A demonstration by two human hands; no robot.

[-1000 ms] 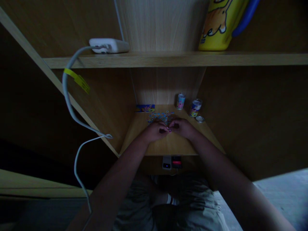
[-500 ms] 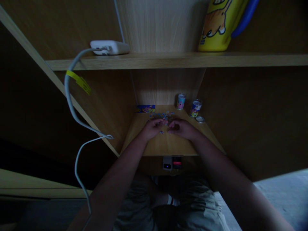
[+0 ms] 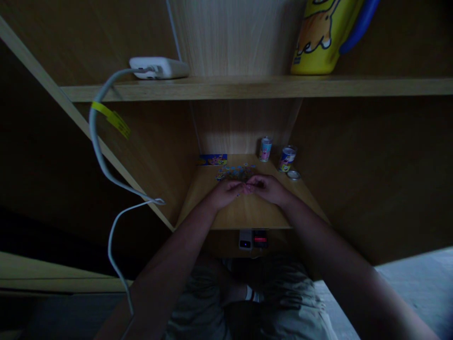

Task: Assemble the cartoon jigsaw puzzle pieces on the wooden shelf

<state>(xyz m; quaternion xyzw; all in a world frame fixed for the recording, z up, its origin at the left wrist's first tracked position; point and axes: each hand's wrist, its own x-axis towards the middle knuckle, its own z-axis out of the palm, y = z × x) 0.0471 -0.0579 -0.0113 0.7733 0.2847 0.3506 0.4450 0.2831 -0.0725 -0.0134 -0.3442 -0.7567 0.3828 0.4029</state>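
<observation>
My left hand (image 3: pixel 227 191) and my right hand (image 3: pixel 266 187) meet low over the wooden board (image 3: pixel 255 215), fingertips touching. Both are closed in a pinch. Whatever lies between the fingers is too small and dark to make out. Just beyond them a loose spread of small colourful pieces (image 3: pixel 233 173), which look like jigsaw puzzle pieces, lies on the board, partly covered by my hands.
At the back left is a blue printed card (image 3: pixel 213 160). To the right stand two printed tins, one pink and blue (image 3: pixel 265 149), one blue and yellow (image 3: pixel 286 159), beside a round metal lid (image 3: pixel 293 175). Overhead, a shelf (image 3: pixel 226 88) carries a white charger (image 3: pixel 159 68) and a yellow mug (image 3: pixel 316 42). A cable (image 3: pixel 99 146) hangs left.
Both hands have come together and moved slightly nearer to me, closing the gap between their fingertips. The single piece that lay in front of them is now mostly hidden beneath them.
</observation>
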